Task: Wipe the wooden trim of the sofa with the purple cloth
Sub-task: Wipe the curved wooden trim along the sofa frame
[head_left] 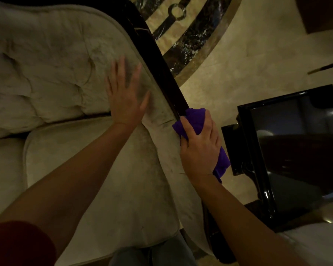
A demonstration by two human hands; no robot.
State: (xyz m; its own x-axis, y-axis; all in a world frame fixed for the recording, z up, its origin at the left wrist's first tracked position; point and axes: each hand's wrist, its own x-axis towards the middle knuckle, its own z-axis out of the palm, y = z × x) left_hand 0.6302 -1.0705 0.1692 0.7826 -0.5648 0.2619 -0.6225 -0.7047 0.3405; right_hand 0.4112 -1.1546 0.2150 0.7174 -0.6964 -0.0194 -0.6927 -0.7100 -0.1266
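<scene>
A cream tufted sofa (52, 70) fills the left of the view. Its dark glossy wooden trim (158, 54) runs diagonally along the padded armrest, from the top centre down to the lower right. My right hand (200, 144) is closed around a bunched purple cloth (195, 117) and presses it onto the trim at mid-frame; one end of the cloth hangs out below my wrist. My left hand (125, 98) lies flat with fingers spread on the armrest's upholstery, just left of the trim and apart from the cloth.
A black glossy side table (261, 160) stands close to the right of the sofa arm. Beige marble floor with a dark inlaid curved band (190, 35) lies beyond the trim. My knees in jeans (152, 254) show at the bottom edge.
</scene>
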